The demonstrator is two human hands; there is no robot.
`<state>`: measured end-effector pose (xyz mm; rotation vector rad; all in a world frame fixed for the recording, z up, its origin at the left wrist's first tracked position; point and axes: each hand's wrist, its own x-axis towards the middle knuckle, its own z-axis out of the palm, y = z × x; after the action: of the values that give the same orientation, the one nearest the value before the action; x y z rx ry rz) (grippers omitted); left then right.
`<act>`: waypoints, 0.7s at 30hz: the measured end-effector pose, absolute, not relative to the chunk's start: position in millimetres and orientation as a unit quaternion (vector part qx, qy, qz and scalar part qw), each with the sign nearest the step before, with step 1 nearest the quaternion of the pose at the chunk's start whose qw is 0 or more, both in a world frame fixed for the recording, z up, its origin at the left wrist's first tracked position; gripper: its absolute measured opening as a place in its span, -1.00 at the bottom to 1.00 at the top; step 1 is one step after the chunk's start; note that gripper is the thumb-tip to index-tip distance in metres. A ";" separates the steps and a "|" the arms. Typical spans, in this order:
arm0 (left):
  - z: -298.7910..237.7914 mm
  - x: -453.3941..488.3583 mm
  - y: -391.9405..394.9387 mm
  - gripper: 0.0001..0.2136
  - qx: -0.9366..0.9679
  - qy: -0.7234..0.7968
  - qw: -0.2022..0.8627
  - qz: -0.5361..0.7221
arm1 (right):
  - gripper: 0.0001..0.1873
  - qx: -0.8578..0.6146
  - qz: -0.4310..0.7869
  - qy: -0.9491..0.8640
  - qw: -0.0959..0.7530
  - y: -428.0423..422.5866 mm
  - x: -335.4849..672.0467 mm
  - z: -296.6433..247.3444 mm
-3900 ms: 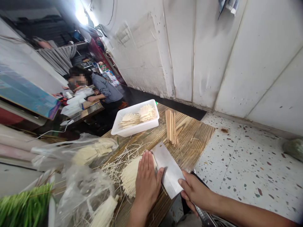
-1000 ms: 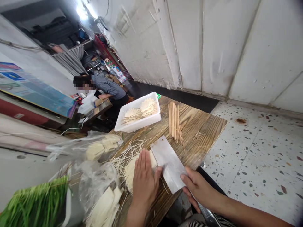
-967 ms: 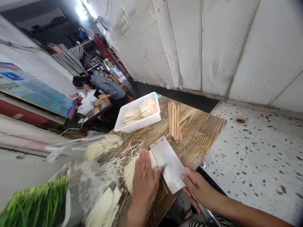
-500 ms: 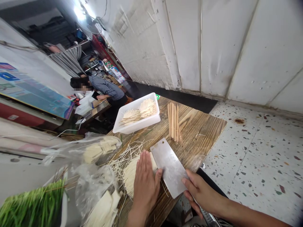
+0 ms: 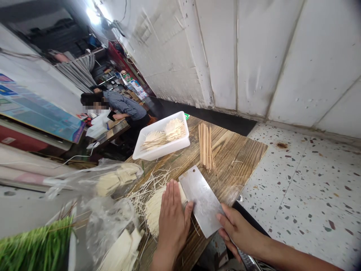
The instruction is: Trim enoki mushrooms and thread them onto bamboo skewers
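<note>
My left hand lies flat, fingers stretched out together, on a stack of pale sheets, apparently tofu skin, its left side cut into thin strips. In my right hand is a cleaver, gripped by its metal handle. The broad blade leans beside the stack's right edge, close to my left thumb; whether it touches the board is hard to tell. Loose thin strips are scattered beyond the stack. Farther back on the wooden board lies a bundle of thin wooden skewers.
A white tray with pale skewered pieces stands at the board's far side. On the left are plastic bags, more pale sheets and green stalks in a container. A person bends over a table in the background.
The camera view has shifted slightly, so the surroundings sit a little farther left. Both hands and the cleaver hold nearly the same position.
</note>
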<state>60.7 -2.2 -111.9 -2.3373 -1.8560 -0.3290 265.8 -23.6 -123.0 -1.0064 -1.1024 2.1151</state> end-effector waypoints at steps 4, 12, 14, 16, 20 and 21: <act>-113.6 60.5 -1.9 -0.35 -0.779 -0.614 0.072 -0.106 | -0.53 -0.376 0.781 -0.415 0.276 -26.0 264.4 -125.6; -118.3 61.4 1.2 -0.35 -0.771 -0.620 0.071 -0.128 | -0.59 -0.399 0.753 -0.432 0.295 -14.6 242.3 -123.5; -118.5 61.6 2.1 -0.35 -0.769 -0.621 0.066 -0.137 | -0.61 -0.396 0.751 -0.435 0.300 -10.2 238.2 -121.9; -118.7 61.9 2.0 -0.36 -0.767 -0.621 0.061 -0.149 | -0.64 -0.398 0.747 -0.441 0.298 -11.1 239.6 -122.1; -119.8 62.6 0.2 -0.35 -0.771 -0.616 0.063 -0.150 | -0.66 -0.404 0.739 -0.464 0.275 -22.8 251.3 -124.1; -120.2 62.5 0.1 -0.35 -0.772 -0.614 0.064 -0.149 | -0.66 -0.402 0.738 -0.468 0.271 -23.5 252.2 -123.6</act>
<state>62.5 0.1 -120.2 -2.3312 -1.8553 -0.4501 252.2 -23.5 -123.6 -1.0835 -1.2614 1.9890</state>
